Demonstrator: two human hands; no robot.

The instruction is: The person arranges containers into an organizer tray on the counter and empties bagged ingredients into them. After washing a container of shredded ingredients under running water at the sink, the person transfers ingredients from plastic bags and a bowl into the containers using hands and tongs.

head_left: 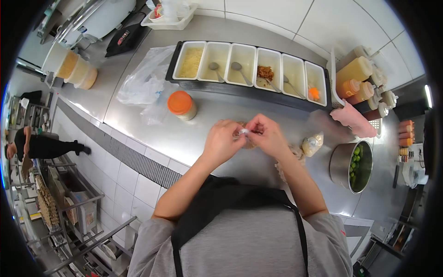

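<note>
Over the steel counter, my left hand (222, 140) and my right hand (266, 134) meet in front of my apron. Their fingers pinch the gathered top of a small clear plastic bag (243, 131). Something brown shows in the bag, partly hidden behind my fingers. To the right of my right hand lies a filled plastic bag (313, 144) with pale contents, and more bagged items (296, 154) are partly covered by my right forearm. A jar with an orange lid (181, 104) stands to the left of my hands.
Beyond my hands is a black rack of white tubs (251, 87), several with spoons. Clear plastic bags (146, 83) lie left. At right are a pot of green limes (339, 164), a pink cloth (353, 121) and sauce bottles (354, 70). A person (41, 144) stands far left.
</note>
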